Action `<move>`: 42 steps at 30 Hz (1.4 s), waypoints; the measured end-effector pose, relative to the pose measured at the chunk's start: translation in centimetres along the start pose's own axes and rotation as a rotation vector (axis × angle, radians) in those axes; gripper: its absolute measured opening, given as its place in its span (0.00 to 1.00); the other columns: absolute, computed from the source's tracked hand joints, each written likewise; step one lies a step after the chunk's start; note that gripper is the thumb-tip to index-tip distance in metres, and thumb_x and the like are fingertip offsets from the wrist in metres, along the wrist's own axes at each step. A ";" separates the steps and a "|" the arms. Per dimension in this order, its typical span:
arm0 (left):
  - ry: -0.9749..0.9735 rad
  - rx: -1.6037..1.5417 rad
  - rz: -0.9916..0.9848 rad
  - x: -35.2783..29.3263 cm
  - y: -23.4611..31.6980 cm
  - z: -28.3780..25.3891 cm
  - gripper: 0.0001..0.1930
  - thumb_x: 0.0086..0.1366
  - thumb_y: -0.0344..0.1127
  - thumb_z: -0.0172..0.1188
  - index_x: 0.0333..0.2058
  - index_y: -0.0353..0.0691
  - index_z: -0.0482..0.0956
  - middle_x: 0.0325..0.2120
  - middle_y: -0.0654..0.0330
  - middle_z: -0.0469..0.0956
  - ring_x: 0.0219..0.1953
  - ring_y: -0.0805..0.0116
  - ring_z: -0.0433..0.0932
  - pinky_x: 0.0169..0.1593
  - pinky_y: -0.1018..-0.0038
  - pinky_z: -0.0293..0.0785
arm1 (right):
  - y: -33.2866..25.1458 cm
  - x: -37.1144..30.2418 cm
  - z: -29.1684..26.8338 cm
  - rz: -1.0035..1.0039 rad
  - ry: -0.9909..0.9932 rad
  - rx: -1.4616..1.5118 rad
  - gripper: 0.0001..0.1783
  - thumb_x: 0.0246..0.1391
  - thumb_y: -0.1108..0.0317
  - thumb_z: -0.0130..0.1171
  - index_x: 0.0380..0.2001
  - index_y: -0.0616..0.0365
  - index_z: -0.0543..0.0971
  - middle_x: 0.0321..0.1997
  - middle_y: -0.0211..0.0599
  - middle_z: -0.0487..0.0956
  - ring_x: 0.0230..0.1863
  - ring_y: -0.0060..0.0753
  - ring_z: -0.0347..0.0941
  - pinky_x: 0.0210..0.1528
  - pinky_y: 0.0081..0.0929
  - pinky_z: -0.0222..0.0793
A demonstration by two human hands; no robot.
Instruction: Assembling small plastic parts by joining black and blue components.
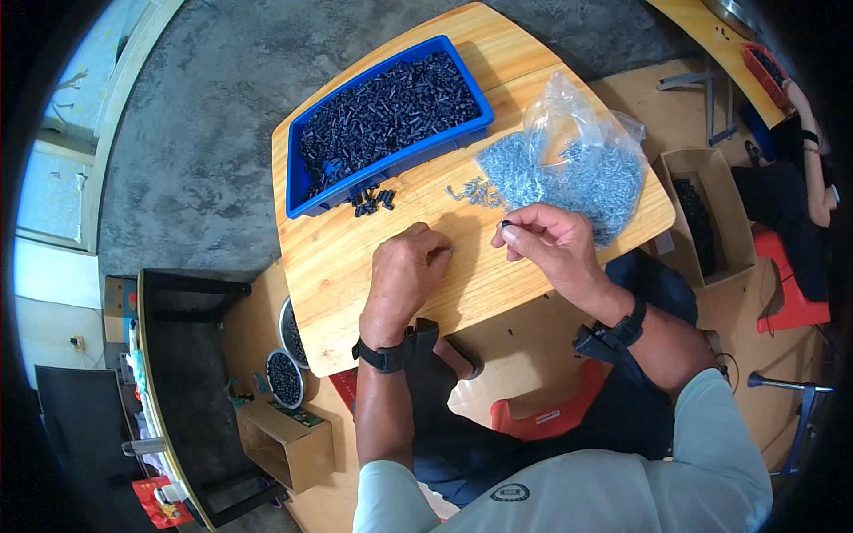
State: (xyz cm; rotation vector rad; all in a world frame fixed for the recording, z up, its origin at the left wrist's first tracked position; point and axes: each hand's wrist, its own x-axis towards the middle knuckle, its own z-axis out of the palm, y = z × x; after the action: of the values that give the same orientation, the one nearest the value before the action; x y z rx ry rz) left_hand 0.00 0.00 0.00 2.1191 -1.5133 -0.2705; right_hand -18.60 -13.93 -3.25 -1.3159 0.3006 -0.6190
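My right hand [560,249] pinches a small black plastic piece [506,225] between thumb and fingers, just above the wooden table [338,311]. To its left, my left hand [407,271] is closed over the tabletop, thumb against curled fingers; whatever it grips is too small to make out. Beyond the left hand lies a little heap of black cylindrical pieces [371,201], against a blue bin [391,173] filled with the same kind. Loose silver screws [477,191] lie between the hands, farther out. They spill beside a clear plastic bag [582,182] full of screws.
Right of the table stands a cardboard box [742,226] with black parts, near another person's arm [813,160] and a red stool [791,284]. On the floor at left are bowls of black parts [284,379] and a cardboard box [284,444]. A red seat [551,413] shows beneath me.
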 end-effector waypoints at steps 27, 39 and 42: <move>0.179 0.125 0.003 1.5 -1.0 0.6 0.07 0.57 0.26 0.64 0.35 0.34 0.85 0.29 0.50 0.82 0.28 0.56 0.81 0.35 0.66 0.76 | -0.1 0.2 -0.2 -0.002 0.034 0.007 0.09 0.65 0.71 0.58 0.42 0.67 0.80 0.38 0.38 0.84 0.38 0.20 0.79 0.40 0.20 0.77; 0.195 0.102 -0.009 4.6 0.8 2.4 0.08 0.57 0.28 0.65 0.36 0.36 0.86 0.26 0.53 0.81 0.27 0.57 0.81 0.34 0.66 0.76 | -0.3 0.2 -0.9 -0.001 0.051 0.054 0.09 0.64 0.71 0.59 0.42 0.67 0.80 0.37 0.37 0.84 0.38 0.19 0.79 0.39 0.19 0.77; 0.225 0.149 0.015 5.3 0.5 2.8 0.06 0.57 0.30 0.65 0.33 0.37 0.86 0.25 0.53 0.81 0.26 0.56 0.81 0.33 0.66 0.76 | -0.4 0.2 -1.2 -0.013 0.065 0.057 0.09 0.64 0.71 0.59 0.42 0.67 0.80 0.37 0.37 0.84 0.38 0.19 0.79 0.39 0.19 0.77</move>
State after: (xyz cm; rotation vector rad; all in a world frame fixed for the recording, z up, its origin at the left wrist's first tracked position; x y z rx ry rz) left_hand 0.24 -5.85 -1.41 2.1676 -1.4547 0.0865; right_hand -19.18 -15.03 -3.09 -1.2451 0.3253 -0.6775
